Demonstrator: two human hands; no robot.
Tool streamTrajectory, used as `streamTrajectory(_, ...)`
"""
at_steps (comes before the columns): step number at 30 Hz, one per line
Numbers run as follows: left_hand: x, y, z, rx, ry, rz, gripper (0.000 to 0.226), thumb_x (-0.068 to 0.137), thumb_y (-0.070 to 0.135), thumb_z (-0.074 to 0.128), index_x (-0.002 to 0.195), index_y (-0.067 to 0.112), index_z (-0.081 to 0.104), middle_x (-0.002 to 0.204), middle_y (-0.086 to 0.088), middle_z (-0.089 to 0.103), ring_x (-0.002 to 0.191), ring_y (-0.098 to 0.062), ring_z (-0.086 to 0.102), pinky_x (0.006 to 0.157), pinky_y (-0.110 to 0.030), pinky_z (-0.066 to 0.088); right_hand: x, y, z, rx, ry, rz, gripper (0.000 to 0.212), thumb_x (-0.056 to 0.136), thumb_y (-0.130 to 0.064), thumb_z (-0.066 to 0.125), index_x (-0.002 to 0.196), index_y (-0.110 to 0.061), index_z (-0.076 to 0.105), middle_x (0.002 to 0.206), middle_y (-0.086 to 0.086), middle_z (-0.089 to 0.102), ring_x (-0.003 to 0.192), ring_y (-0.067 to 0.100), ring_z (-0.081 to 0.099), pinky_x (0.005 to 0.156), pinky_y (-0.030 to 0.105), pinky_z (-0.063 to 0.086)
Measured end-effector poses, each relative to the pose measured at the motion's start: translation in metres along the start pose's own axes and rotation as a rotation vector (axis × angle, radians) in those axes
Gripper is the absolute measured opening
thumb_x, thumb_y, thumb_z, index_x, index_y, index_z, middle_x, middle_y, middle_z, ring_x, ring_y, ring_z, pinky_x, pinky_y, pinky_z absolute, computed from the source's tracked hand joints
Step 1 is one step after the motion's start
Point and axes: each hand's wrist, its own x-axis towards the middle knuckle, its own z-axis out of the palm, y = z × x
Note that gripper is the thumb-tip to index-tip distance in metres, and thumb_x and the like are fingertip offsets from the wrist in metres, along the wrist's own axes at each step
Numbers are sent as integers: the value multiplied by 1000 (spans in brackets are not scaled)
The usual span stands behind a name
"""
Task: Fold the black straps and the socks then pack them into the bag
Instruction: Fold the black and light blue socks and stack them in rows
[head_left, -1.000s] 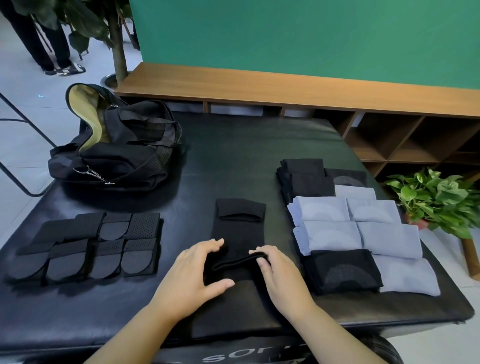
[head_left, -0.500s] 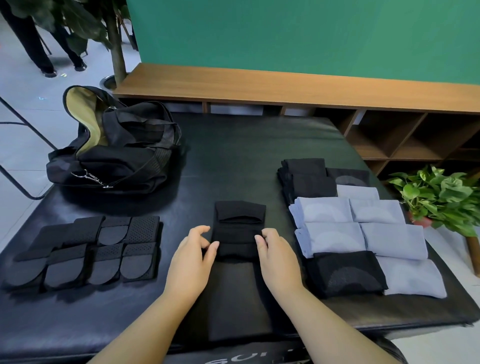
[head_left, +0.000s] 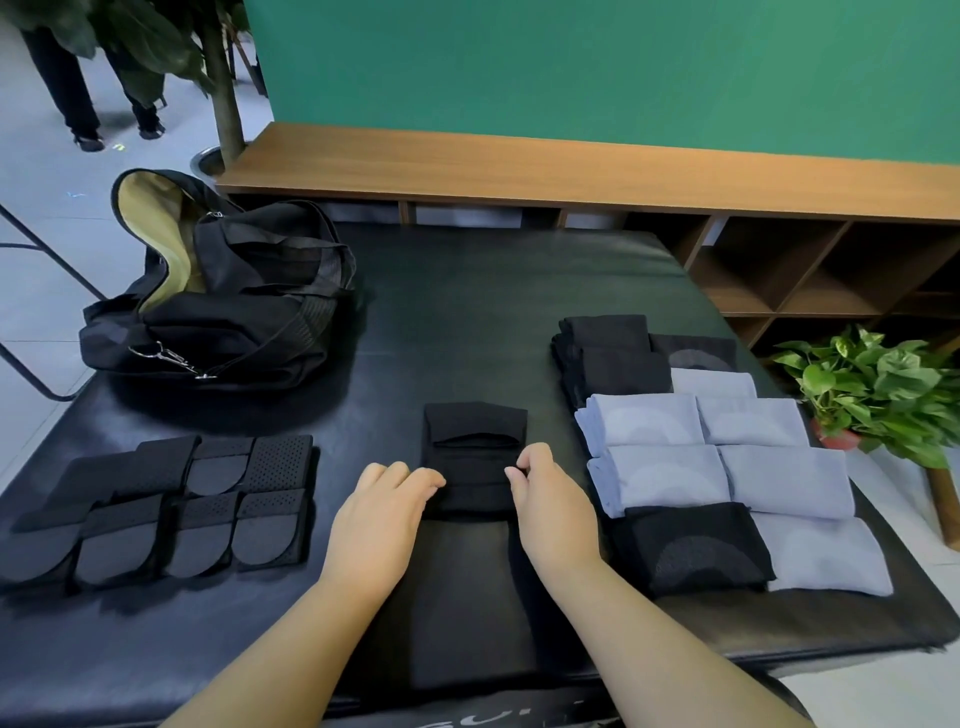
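A black sock, folded into a short block, lies in the middle of the black padded table. My left hand has its curled fingertips on the sock's left edge. My right hand pinches its right edge. Folded grey and black socks lie in rows to the right. To the left, several folded black straps sit side by side. The black bag stands open at the far left corner, its yellow lining showing.
A low wooden shelf runs behind the table under a green wall. A potted plant stands off the right edge. At far left are a tree trunk, a metal frame, and a person's legs.
Both hands have carried the sock's near end forward, folding it over into a shorter block. They now sit at its two side edges.
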Motion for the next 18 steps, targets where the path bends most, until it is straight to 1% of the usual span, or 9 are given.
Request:
streamTrajectory(2,-2,-3,1,-66,5,11,22,80,31,72,101,25,67,86,10,51,82,-12,46,53,-23,45,0,2,0,6,16,-46,17,102,-31,37,90,-19,37,81,-7,43,68,15,42,49,24,27)
streamTrajectory(4,-5,-5,3,-106,-30,28,38,76,44,72,108,24,66,105,6,52,97,-10,41,74,-28,45,-1,7,2,22,19,-108,12,101,-24,41,96,-17,49,95,-5,45,77,14,46,59,25,38)
streamTrajectory(5,-6,-7,3,-106,-43,35,43,73,45,74,109,24,65,112,5,51,102,-10,39,80,-30,43,-3,10,4,51,38,-145,12,100,-20,45,100,-16,56,101,-4,48,83,14,49,65,26,43)
streamTrajectory(7,-6,-6,3,-89,-38,43,41,72,39,78,108,22,66,115,4,51,106,-11,40,83,-33,45,-8,18,8,99,109,-230,14,94,-16,54,102,-14,66,106,-2,55,93,17,52,76,27,48)
streamTrajectory(10,-5,-2,1,-45,21,98,32,67,21,84,95,17,70,106,3,58,101,-14,45,72,-38,53,-20,25,9,96,94,-297,32,89,-37,48,106,-19,68,114,-5,58,105,13,50,88,26,43)
streamTrajectory(12,-4,0,0,-44,51,126,28,66,14,85,89,16,71,103,2,61,101,-14,46,68,-38,54,-25,25,7,62,63,-309,40,84,-43,46,112,-21,65,118,-8,57,108,10,48,89,25,40)
streamTrajectory(15,-7,0,0,-98,51,103,22,71,12,80,89,17,69,110,2,61,111,-12,45,78,-40,52,-25,22,6,32,83,-320,31,79,-25,58,109,-21,65,108,-6,59,97,17,56,81,29,45)
streamTrajectory(17,-12,-1,-2,-151,33,97,9,82,22,68,90,18,65,117,4,58,120,-9,41,88,-37,44,-24,20,4,65,59,-301,26,81,-17,58,106,-19,66,102,-6,59,94,18,55,81,30,45)
streamTrajectory(18,-15,-1,-4,-180,13,80,14,86,31,56,90,20,63,119,6,56,123,-6,38,91,-34,39,-24,21,3,88,47,-301,23,82,-19,55,102,-18,66,101,-6,58,94,16,53,82,30,45)
